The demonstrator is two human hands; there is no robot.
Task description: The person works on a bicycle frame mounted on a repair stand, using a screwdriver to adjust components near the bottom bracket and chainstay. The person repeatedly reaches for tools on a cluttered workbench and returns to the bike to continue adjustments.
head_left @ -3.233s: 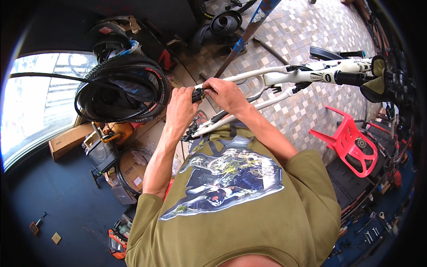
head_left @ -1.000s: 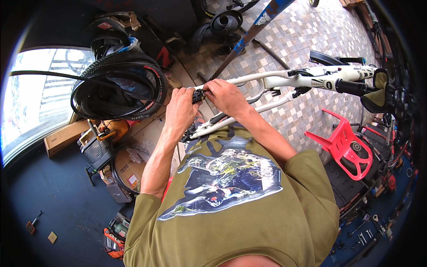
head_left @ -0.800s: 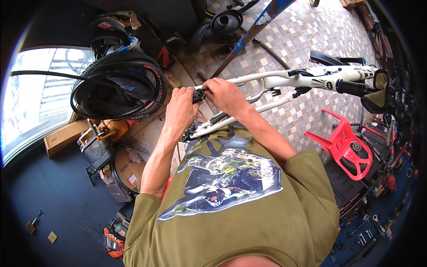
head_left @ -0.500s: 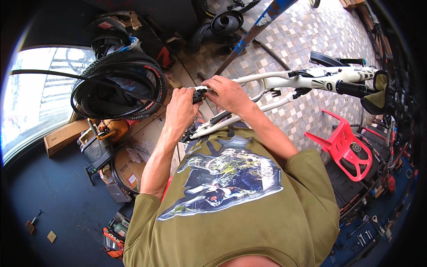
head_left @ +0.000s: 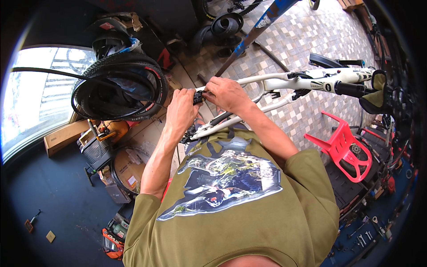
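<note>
A white bicycle frame [head_left: 278, 83] runs across from the right, its rear end reaching my two hands. At the tip of its upper rear tube sits a small black bike part [head_left: 198, 97], whose exact kind is hard to make out. My left hand [head_left: 181, 106] has its fingers closed on the left side of that part. Pinched against the part's right side is my right hand [head_left: 225, 93], its thumb and fingertips close together beside the tube. The lower rear tube [head_left: 221, 127] passes just in front of my shirt. My fingers partly hide the part.
Stacked bike tires [head_left: 118, 86] lie to the left, with a black hose or cable arching from them. A blue stand post [head_left: 255, 38] slants behind the frame. On the right a pink plastic chair [head_left: 349, 151] holds a wheel hub disc, near a tool-covered bench [head_left: 364, 231].
Both hands stay at the black part; my right fingers have shifted very slightly. The frame has hardly moved.
</note>
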